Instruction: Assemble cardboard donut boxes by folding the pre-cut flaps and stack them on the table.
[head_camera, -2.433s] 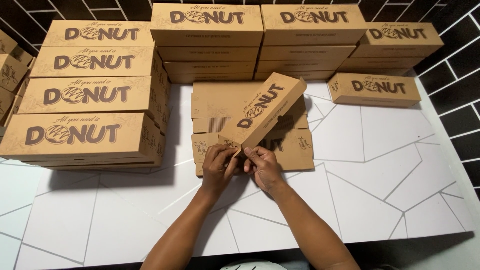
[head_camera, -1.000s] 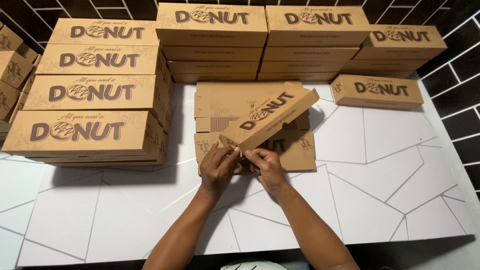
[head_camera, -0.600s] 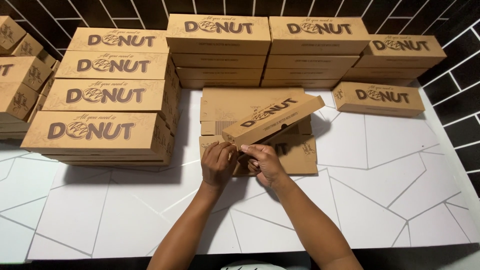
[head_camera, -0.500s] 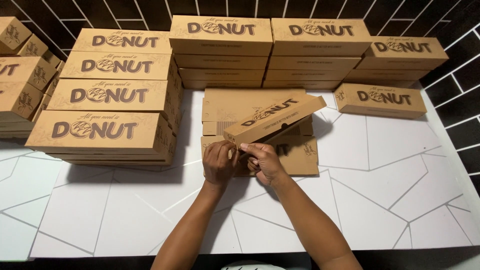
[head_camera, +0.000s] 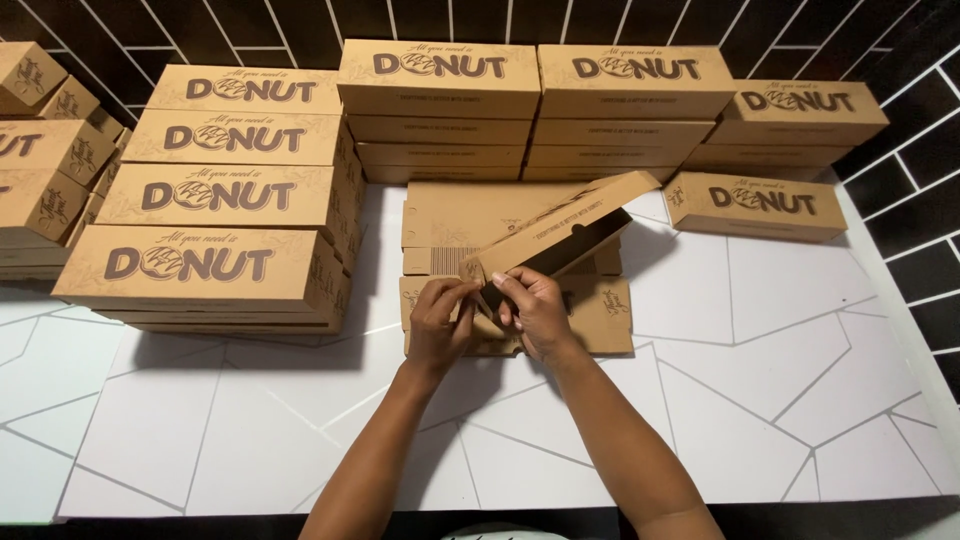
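That half-folded brown cardboard box (head_camera: 560, 232) sits tilted up off the flat box blanks (head_camera: 450, 215), its dark open inside showing and its near end pinched between both hands.

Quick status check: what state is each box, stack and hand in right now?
Half-folded box: partly open, tilted, near end pinched by both hands.
Flat blanks: unfolded, stacked under it.
Left stack: closed boxes.
Single box: closed, alone.
Left hand: gripping.
Right hand: gripping.

Head-worn camera looks steeply down, close above the white table (head_camera: 780, 400).
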